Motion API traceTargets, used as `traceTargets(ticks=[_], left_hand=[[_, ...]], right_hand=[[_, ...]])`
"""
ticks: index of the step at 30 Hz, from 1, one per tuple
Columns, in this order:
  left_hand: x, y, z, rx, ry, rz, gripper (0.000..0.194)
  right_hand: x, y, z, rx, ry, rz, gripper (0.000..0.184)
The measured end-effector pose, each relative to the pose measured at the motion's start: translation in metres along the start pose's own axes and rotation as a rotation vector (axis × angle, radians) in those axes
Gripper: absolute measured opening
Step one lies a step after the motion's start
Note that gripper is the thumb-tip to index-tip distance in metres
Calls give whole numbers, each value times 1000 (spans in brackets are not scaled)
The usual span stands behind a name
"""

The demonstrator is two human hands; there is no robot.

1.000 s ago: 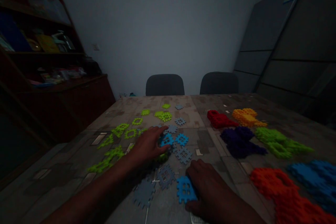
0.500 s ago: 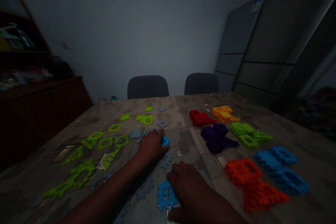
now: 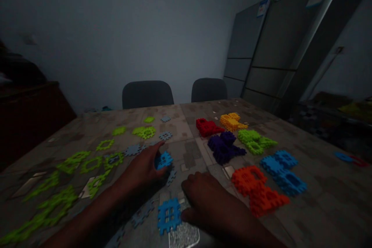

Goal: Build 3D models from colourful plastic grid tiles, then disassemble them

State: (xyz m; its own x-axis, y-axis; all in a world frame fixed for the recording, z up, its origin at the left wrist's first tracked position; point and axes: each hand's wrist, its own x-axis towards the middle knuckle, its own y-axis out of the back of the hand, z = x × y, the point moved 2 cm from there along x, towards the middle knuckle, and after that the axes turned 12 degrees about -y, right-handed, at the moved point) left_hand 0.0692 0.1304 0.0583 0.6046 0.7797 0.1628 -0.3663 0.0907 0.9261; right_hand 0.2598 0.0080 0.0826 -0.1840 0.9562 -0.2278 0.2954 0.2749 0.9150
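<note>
Fingers of left hand (image 3: 145, 166) spread in a wide C around upper blue tile (image 3: 164, 159), grip can't tell; right hand (image 3: 207, 195) half-curled, thumb apart from fingers, at edge of lower blue tile (image 3: 169, 214). Both tiles on patterned table (image 3: 190, 154), green pieces (image 3: 91, 164) left, coloured stacks (image 3: 225, 147) right. Beyond: two chairs (image 3: 147, 95), pale wall (image 3: 162, 31), grey cabinets (image 3: 273, 42) with doors shut.

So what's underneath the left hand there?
A blue toothed piece shows between the thumb and fingers of the left hand, with part of a grey piece just beyond the thumb. Whatever the palm covers can't be seen.
</note>
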Motion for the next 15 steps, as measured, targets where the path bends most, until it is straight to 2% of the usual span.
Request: traceTargets(ticks=[3, 8, 12, 15], left_hand=[[-31, 2, 9, -76, -56, 44, 81], [-74, -9, 19, -127, -66, 38, 81], [-85, -12, 23, -117, -35, 10, 82], [-85, -13, 31, -139, -68, -8, 84]], right_hand=[[-3, 5, 1, -39, -53, 15, 25], [-7, 12, -4, -52, -89, 22, 19], [-4, 11, -1, -24, -84, 8, 16], [1, 6, 7, -16, -81, -1, 16]])
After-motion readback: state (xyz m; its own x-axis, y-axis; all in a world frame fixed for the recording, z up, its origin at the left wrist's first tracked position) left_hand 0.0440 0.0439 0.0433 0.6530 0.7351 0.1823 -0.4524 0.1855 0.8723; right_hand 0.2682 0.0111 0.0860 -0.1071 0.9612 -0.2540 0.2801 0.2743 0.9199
